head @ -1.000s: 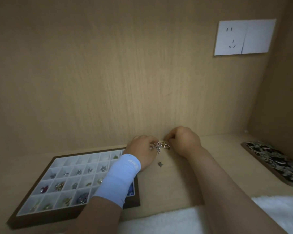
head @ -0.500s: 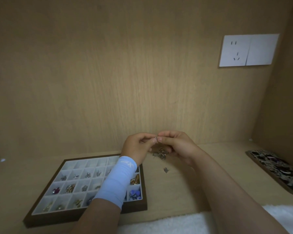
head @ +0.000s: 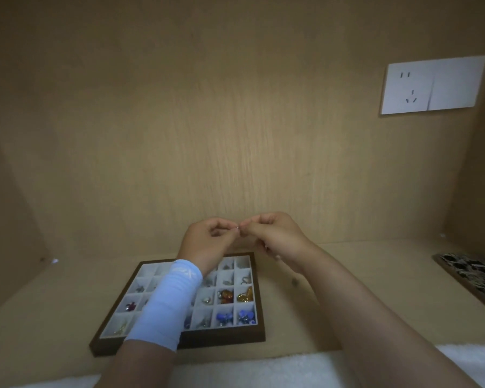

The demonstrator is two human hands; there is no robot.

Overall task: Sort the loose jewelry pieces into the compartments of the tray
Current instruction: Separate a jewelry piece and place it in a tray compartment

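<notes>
A dark-framed tray [head: 259, 315] with white compartments lies on the wooden shelf, holding small charms, amber pieces and blue beads. Above its far right corner my left hand [head: 207, 242] and my right hand [head: 275, 236] meet fingertip to fingertip. Both pinch one tiny silver jewelry piece [head: 238, 228] between them. A pale blue wristband on my left forearm covers the tray's middle compartments. One small loose piece [head: 294, 282] lies on the shelf right of the tray, under my right forearm.
A patterned dark tray [head: 476, 275] lies at the right edge of the shelf. White fabric [head: 263, 371] runs along the front edge. A wooden back wall stands close behind my hands, with a white socket plate [head: 431, 84] at upper right.
Both hands rose from the shelf, where they were gathering a cluster of pieces, and now hold one small piece up between their fingertips. The camera shifted, so the tray appears further right.
</notes>
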